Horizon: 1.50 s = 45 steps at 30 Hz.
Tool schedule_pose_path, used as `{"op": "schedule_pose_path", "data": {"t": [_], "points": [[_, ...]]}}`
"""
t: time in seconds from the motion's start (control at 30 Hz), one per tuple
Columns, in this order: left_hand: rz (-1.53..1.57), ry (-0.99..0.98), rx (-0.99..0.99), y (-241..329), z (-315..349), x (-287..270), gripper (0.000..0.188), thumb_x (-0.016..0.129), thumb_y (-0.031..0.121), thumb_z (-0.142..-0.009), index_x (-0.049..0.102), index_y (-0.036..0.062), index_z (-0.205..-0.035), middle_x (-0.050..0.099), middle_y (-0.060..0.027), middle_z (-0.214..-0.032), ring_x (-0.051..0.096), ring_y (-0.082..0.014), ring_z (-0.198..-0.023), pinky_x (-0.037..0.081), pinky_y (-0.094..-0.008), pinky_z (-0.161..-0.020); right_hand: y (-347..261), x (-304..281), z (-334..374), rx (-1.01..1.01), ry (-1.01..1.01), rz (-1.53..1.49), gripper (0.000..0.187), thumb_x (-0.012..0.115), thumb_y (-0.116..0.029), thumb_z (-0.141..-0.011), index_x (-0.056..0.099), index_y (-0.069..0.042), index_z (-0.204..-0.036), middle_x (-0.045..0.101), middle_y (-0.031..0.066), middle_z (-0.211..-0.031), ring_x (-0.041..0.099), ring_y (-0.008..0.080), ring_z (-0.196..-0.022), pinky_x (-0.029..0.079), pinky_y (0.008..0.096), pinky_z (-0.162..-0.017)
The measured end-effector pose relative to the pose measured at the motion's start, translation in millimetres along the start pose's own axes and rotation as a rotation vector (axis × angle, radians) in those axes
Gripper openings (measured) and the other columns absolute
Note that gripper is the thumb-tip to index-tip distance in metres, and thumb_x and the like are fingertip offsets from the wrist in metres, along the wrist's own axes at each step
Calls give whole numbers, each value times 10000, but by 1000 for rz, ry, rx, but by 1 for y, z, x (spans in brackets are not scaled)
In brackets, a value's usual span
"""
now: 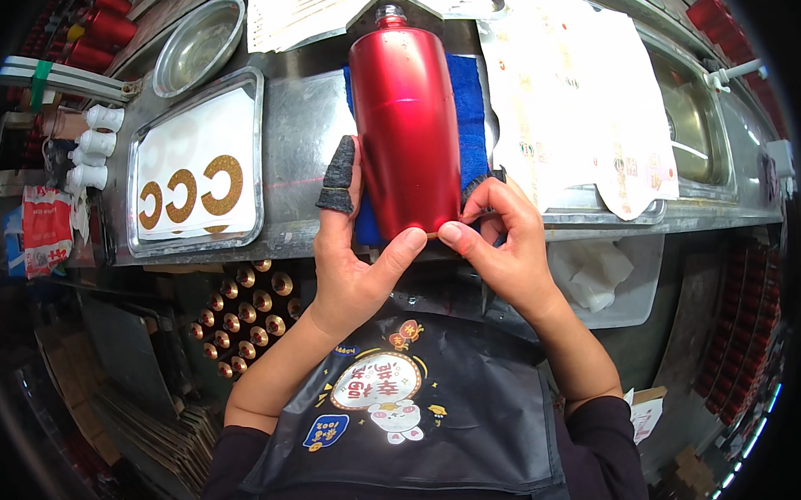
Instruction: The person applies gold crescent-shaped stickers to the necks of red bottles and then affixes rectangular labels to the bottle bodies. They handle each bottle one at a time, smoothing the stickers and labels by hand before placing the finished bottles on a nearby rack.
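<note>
A glossy red bottle (404, 125) lies in front of me over a blue cloth (467, 96), its bare threaded neck pointing away. My left hand (351, 248) holds its left side, with a grey finger sleeve on one finger and the thumb at the bottle's base. My right hand (506, 237) is at the base's right corner, thumb and forefinger drawn together there. Dark cloth also wraps a finger of the right hand. Whether something thin sits between the right thumb and the base, I cannot tell.
Gold C-shaped pieces lie on a white sheet in a metal tray (259, 163) at left, near a steel bowl (199, 46). Printed white sheets (572, 97) cover the right side, before a sink (705, 129). Several gold caps (248, 313) stand below the bench edge.
</note>
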<state>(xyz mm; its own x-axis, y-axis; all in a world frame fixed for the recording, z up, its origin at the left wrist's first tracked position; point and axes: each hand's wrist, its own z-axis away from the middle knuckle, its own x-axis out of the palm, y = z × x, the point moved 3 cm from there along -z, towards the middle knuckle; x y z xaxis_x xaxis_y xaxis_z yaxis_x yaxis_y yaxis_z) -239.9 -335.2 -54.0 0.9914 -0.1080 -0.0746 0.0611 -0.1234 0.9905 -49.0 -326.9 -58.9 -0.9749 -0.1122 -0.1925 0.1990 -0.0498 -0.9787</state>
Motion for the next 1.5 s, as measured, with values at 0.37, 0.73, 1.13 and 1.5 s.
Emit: {"op": "schedule_pose_path", "data": {"t": [0.37, 0.73, 1.13, 1.5], "points": [[61, -23, 8, -3, 5, -5, 835, 658, 90, -921, 164, -41, -1580, 249, -202, -1633, 298, -284, -1490, 245, -397, -1209, -4, 4, 0, -48, -1, 76, 321, 825, -232, -807, 567, -43, -819, 501, -20, -831, 356, 12, -576, 277, 182, -511], [48, -54, 37, -4, 3, -6, 836, 660, 109, -924, 163, -58, -1577, 233, -210, -1641, 280, -278, -1501, 233, -387, -1214, -4, 3, 1, 16, -10, 86, 346, 836, -229, -798, 557, -24, -811, 511, 33, -822, 428, 87, -638, 328, 243, -539], [115, 8, 12, -9, 4, -7, 908, 715, 117, -899, 136, -64, -1575, 229, -228, -1634, 288, -298, -1495, 255, -397, -1210, -4, 9, 2, -21, -16, 121, 332, 831, -205, -786, 549, -33, -815, 502, 32, -826, 425, 90, -631, 319, 243, -532], [-228, -10, 151, 9, 13, -20, 778, 697, 188, -890, 321, -93, -1511, 279, -281, -1606, 311, -405, -1478, 214, -473, -1209, -2, 9, 2, -44, -2, 62, 302, 814, -187, -792, 550, -42, -814, 477, -9, -819, 377, 41, -612, 297, 199, -529]]}}
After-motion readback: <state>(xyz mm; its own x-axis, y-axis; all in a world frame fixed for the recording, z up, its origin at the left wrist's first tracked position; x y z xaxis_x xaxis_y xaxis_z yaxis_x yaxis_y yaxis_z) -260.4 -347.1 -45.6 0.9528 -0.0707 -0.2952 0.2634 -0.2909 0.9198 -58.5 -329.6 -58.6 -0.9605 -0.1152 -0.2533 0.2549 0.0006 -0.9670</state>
